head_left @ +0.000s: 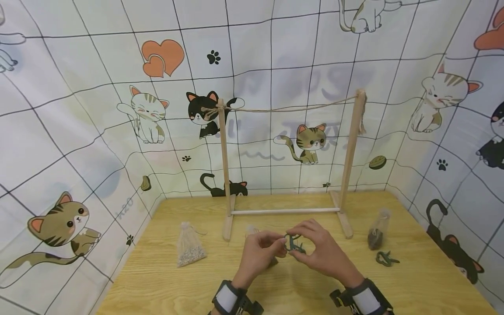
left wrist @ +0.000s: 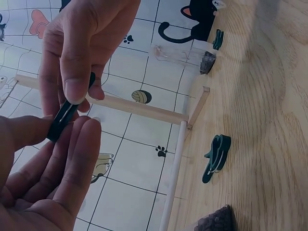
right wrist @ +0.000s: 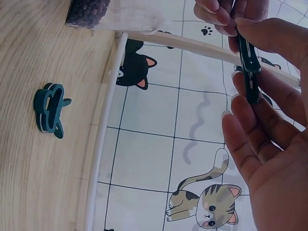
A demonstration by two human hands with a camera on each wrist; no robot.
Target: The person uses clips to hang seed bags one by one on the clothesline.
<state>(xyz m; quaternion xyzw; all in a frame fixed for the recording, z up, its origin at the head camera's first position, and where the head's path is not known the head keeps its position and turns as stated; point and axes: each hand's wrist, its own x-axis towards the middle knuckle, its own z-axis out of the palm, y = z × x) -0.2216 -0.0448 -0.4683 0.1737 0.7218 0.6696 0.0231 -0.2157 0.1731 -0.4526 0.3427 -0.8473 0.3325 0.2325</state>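
A dark green plastic clip (head_left: pixel 293 245) is held up between both hands above the table. My left hand (head_left: pixel 261 251) pinches one end between thumb and fingers. From the other side my right hand (head_left: pixel 320 249) pinches it too, with its thumb along the clip, as the right wrist view shows. A second green clip (right wrist: pixel 49 108) lies on the table under the hands and is hidden in the head view. Farther right rests a third green clip (head_left: pixel 387 259).
A wooden frame (head_left: pixel 350 153) with a string (head_left: pixel 291 109) between its posts stands at the back. At left lies a mesh bag of pale grains (head_left: pixel 190 253). A bag of dark pieces (head_left: pixel 376 238) stands right; another dark-filled bag (right wrist: pixel 89 12) is partly behind my left hand.
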